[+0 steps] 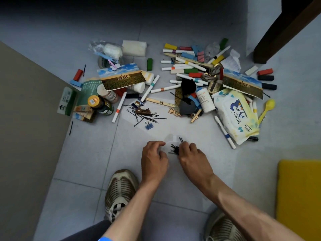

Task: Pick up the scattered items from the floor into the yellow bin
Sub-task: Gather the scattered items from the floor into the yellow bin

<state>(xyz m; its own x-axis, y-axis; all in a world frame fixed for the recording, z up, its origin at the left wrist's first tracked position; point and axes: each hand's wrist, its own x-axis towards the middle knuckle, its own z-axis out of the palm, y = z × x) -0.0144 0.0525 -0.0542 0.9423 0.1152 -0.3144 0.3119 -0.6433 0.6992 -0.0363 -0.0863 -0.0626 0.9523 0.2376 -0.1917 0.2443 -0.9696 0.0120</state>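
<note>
My right hand [191,157] pinches a bunch of black hairpins [174,149] just above the floor tiles, with two pin ends sticking up past its fingers. My left hand [153,160] is close beside it with curled fingers, holding the edge of a faint clear plastic pouch [170,138] that lies between the two hands. More loose hairpins [144,114] lie scattered on the floor beyond, next to a blue binder clip [149,126]. The yellow bin [298,197] stands at the right edge, to the right of my right forearm.
A wide heap covers the floor ahead: white markers [165,89], coloured blocks, a wipes pack [234,115], a yellow spoon [267,106], bottles [205,100], jars and postcards. A beige panel [26,119] borders the left. A dark furniture leg [278,32] stands far right. My shoes are below.
</note>
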